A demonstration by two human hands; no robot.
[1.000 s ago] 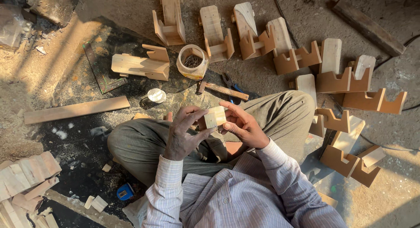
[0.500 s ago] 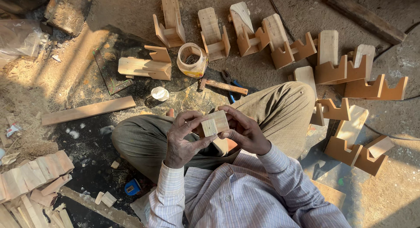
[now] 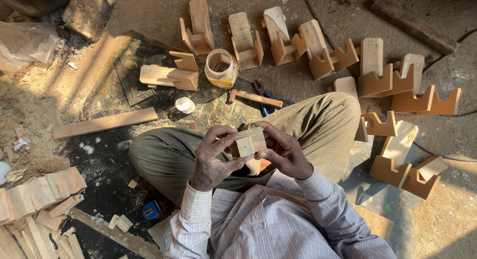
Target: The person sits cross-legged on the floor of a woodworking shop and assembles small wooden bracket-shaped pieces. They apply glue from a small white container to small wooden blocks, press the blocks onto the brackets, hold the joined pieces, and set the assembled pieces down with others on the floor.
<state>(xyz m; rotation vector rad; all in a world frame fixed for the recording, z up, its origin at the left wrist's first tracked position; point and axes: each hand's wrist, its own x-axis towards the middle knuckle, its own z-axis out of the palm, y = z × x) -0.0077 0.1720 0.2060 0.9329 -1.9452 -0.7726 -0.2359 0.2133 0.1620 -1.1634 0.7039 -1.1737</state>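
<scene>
Both hands hold a small pale wooden block (image 3: 251,141) in front of my chest, above my crossed legs. My left hand (image 3: 212,157) pinches its left side with thumb and fingers. My right hand (image 3: 281,150) cups it from the right, fingers curled over its top edge. I sit on the ground in a striped shirt and olive trousers.
Several assembled wooden stands (image 3: 318,52) lie in an arc on the floor ahead and to the right. A plastic jar of nails (image 3: 220,69), its white lid (image 3: 185,105), a hammer (image 3: 253,97), pliers (image 3: 263,92), a plank (image 3: 104,123) and stacked wood offcuts (image 3: 35,199) lie around.
The block has been turned and raised slightly between my hands; the view shifted a little. Nothing on the floor has moved.
</scene>
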